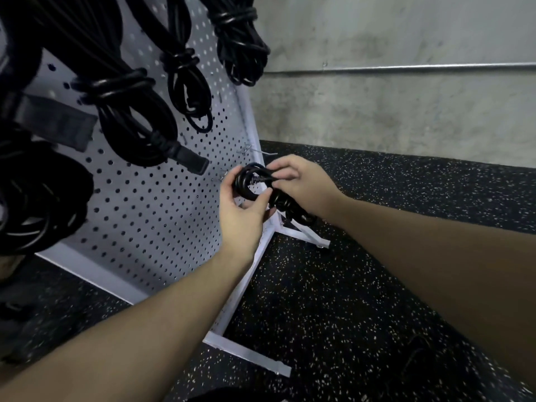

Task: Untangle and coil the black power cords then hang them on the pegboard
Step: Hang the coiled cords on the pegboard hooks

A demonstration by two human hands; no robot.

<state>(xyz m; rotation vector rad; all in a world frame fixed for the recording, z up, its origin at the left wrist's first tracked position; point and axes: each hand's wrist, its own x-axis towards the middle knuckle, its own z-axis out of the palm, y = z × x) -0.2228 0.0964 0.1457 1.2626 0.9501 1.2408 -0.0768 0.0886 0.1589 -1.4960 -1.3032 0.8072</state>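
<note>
Speckled black rubber flooring (362, 300) runs to a bare concrete wall (406, 105) on the far side, with a metal conduit (406, 67) along it. Your white pegboard (162, 216) stands on the left on its white frame, leaning in this wide view, and several coiled black cords (127, 111) already hang from its upper part.

You hold one small coiled cord (251, 182) between both hands, right at the pegboard's right edge, near two bare metal hooks (255, 152) just above it. Your left hand (242, 216) sits below and to the left of the coil, thumb and fingers curled up around its lower loops. Your right hand (301, 184) comes in from the right, fingers bent over the coil's top and pinching the strands there. The rest of the cord bunches beneath your right palm, hanging down against the frame's leg (307, 236).
</note>
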